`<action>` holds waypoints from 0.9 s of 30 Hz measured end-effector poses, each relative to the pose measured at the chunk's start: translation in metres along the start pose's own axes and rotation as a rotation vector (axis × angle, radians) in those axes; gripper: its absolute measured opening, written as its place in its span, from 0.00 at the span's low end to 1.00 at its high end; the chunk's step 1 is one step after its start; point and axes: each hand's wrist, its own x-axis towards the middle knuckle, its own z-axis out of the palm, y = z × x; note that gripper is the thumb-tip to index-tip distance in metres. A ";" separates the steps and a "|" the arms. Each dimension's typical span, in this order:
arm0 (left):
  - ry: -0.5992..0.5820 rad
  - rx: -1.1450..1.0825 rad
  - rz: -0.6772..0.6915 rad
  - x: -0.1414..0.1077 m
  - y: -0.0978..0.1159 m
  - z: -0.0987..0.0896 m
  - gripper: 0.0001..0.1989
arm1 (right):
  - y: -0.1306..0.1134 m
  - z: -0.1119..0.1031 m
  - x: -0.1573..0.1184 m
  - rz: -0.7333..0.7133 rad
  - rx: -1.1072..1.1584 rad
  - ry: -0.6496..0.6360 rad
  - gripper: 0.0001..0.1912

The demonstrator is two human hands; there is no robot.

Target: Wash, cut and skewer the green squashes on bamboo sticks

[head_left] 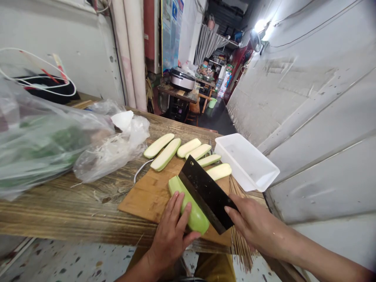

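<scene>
L fingers (176,209) curl shut over green gourd half (196,217), long axis running fwd from them on cutting board (141,199) (L hand nearer), R fingers (235,203) clamped round cleaver (205,190) just right of them.

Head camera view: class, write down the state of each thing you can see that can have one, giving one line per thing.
cleaver, blade down across the squash
left hand, fingers and thumb on the squash
right hand, gripping the cleaver
squash strips, cut, lying on the cutting board
plastic tray, uncovered
cooker, lid shut
plastic bag, crumpled
</scene>
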 end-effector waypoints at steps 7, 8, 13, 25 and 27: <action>0.022 0.017 0.002 -0.001 -0.003 0.000 0.33 | -0.004 -0.002 0.004 -0.005 0.009 -0.003 0.11; 0.027 0.019 0.002 -0.001 -0.004 0.000 0.33 | -0.005 -0.003 0.005 0.010 0.025 -0.024 0.11; 0.038 0.017 0.002 -0.001 -0.007 0.000 0.33 | -0.007 -0.007 0.011 0.026 0.052 -0.095 0.12; 0.083 -0.013 -0.028 -0.005 -0.015 -0.004 0.33 | -0.026 -0.007 0.023 0.119 0.109 -0.208 0.12; 0.090 -0.016 -0.033 -0.006 -0.017 -0.005 0.33 | -0.027 -0.003 0.024 0.136 0.140 -0.217 0.13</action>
